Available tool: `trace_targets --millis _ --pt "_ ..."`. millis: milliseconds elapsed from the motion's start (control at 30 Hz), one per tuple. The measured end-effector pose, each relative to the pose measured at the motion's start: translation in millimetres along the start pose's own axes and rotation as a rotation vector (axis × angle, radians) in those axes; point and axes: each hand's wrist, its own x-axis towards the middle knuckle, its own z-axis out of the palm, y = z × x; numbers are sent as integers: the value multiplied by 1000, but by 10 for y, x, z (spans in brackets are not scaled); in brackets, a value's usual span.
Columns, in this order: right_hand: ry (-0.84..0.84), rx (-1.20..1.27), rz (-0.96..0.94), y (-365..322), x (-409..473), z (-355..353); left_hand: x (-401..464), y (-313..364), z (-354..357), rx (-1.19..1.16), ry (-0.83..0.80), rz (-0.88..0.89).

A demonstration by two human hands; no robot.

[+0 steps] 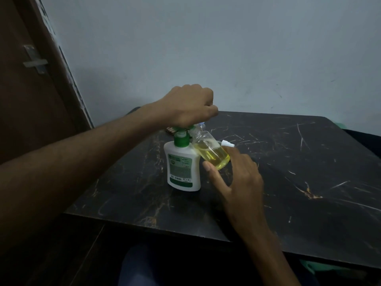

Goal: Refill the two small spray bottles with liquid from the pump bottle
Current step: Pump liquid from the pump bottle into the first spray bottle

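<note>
A white pump bottle [183, 168] with a green collar stands on the dark marble table [288, 172]. My left hand [189, 106] sits curled over its green pump head, covering it. My right hand [237, 176] holds a small clear spray bottle [212, 151], tilted with its open mouth up under the pump spout; yellow liquid fills its lower part. A white spray cap [226, 143] lies on the table just behind that bottle. Part of a second clear bottle [201, 126] shows behind my left hand, mostly hidden.
A grey wall rises right behind the table. A brown door [31, 79] with a metal latch stands at the left. A small brown object [170, 131] lies behind the pump bottle. My lap shows below the table's near edge.
</note>
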Motion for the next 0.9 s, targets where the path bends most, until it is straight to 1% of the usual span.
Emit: trace_targets --millis 233,467,633,900 --pt "-4 -6 2 -10 4 0 8 -5 64 -26 -32 -22" --pt "-16 -2 27 -23 -2 -19 24 -8 4 -6 1 -4" --pt "-28 -14 29 -17 4 -6 13 -15 66 -35 -27 -3" --pt "-22 -7 29 -22 0 -20 36 0 10 -19 -8 10"
